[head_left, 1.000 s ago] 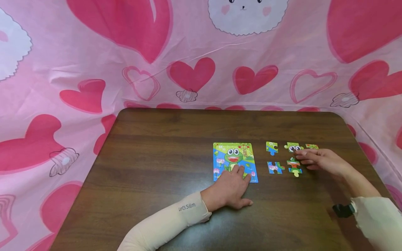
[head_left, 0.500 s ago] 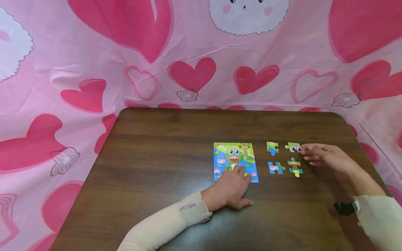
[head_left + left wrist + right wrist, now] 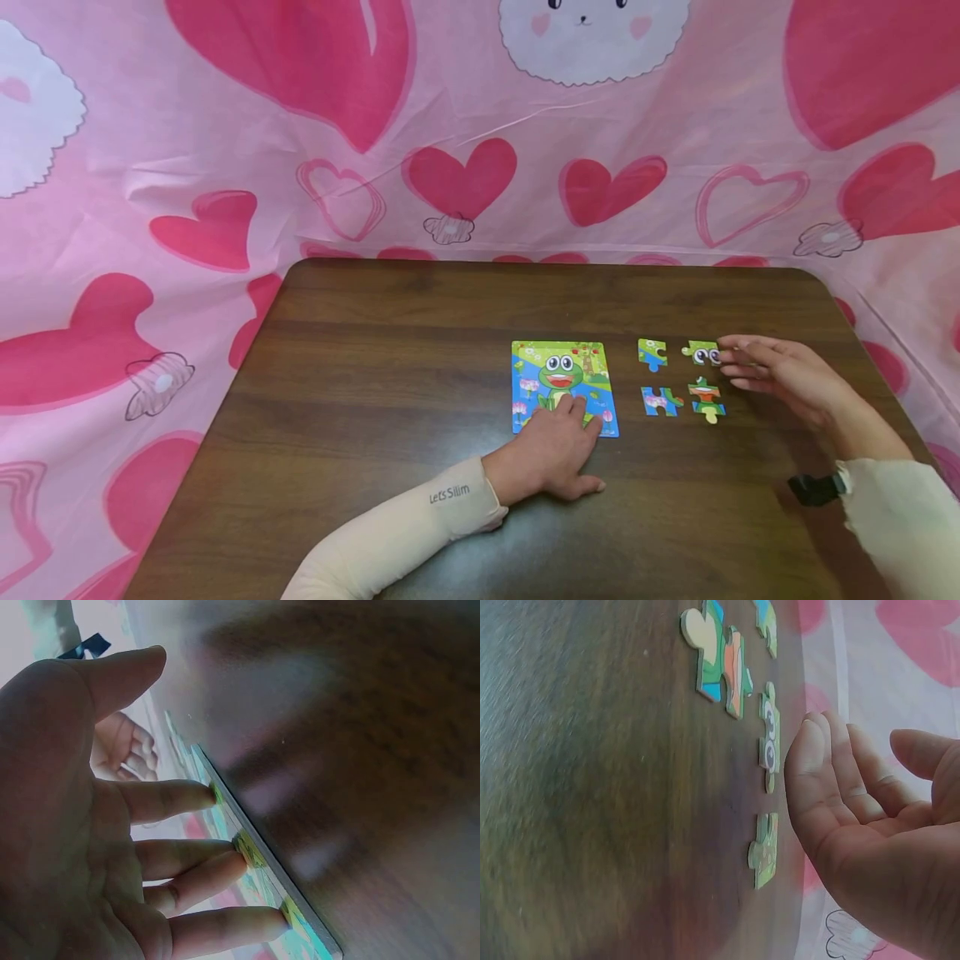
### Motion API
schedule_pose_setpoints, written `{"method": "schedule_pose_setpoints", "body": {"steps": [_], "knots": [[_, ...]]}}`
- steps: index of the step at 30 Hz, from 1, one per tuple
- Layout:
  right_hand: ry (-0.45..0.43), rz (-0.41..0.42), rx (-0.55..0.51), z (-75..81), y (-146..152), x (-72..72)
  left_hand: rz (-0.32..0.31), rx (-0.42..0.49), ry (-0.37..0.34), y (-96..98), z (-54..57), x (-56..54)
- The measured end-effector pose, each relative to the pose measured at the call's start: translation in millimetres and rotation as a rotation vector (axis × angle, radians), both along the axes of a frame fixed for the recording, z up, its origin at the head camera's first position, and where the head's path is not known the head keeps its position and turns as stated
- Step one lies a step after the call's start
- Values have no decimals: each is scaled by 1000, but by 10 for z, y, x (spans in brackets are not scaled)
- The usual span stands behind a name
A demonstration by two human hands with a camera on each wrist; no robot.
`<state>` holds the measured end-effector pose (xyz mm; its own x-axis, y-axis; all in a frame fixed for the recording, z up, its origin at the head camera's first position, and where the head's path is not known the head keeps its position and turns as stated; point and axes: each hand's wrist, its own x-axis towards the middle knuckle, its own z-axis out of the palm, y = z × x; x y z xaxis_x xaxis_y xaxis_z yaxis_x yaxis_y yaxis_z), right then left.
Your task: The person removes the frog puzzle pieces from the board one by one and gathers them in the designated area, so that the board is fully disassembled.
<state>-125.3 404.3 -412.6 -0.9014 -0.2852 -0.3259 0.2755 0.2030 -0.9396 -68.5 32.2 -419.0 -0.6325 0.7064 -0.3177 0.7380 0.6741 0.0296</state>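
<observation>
My left hand [image 3: 551, 450] rests with its fingertips on the lower part of a frog picture board [image 3: 561, 375]; the left wrist view shows those fingertips on the board [image 3: 259, 859] near its edge. My right hand [image 3: 791, 379], its fingers loosely bent and holding nothing, hovers at the right of the loose jigsaw pieces. Nearest to it are the frog-eyes piece [image 3: 769, 735] and a green corner piece [image 3: 765, 851], which the hand hides in the head view. The frog-mouth piece [image 3: 707, 402] lies just below the eyes piece.
Left of these lie a green-and-blue piece [image 3: 652, 355] and a pink-flower piece [image 3: 660, 402]. All lie flat on a dark wooden table [image 3: 375, 375]. A pink heart-patterned cloth [image 3: 465, 108] hangs behind and beside the table.
My right hand has drawn back to the right, off the frog-eyes piece, and now covers the green corner piece in the head view. The left hand stays in place on the board.
</observation>
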Motion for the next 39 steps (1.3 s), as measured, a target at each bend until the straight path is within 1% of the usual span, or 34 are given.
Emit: {"method": "schedule_pose_setpoints", "body": {"steps": [8, 13, 21, 26, 33, 39], "knots": [[-14, 3, 93, -12, -150, -78, 7, -3, 4, -10, -7, 7], [-11, 22, 89, -29, -245, -117, 5, 0, 9, -4, -9, 9], [-21, 45, 144, -44, -467, -194, 0, -7, 5, 4, -6, 4], [-11, 62, 135, -37, -626, -247, -3, -5, 10, 1, -4, 0], [-15, 91, 93, -52, -862, -307, -1, -9, -10, 5, -4, -15], [-27, 113, 141, -43, -1062, -350, -2, -16, 0, 5, -8, -13]]}}
